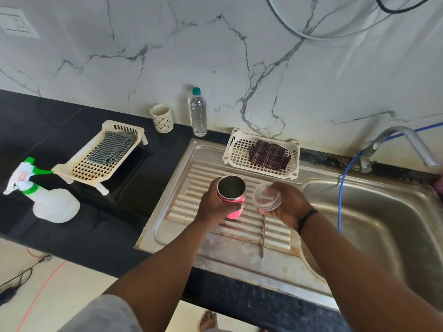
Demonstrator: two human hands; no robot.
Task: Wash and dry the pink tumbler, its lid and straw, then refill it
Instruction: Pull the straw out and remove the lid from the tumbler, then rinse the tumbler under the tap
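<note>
My left hand (211, 204) grips the pink tumbler (232, 197) around its side, upright and uncovered, its steel inside showing. Just to its right, my right hand (287, 204) holds the clear round lid (266, 197) by its rim, lifted off the tumbler. A thin metal straw (263, 238) runs down from under the lid toward the front of the ribbed steel drainboard (215, 248); whether it hangs from the lid or lies flat I cannot tell.
The sink basin (374, 224) is at right under a tap (402, 140) with a blue hose. A white basket (236, 149) with a dark cloth sits behind. On the black counter: water bottle (198, 113), patterned cup (161, 118), rack with checked cloth (112, 147), spray bottle (45, 195).
</note>
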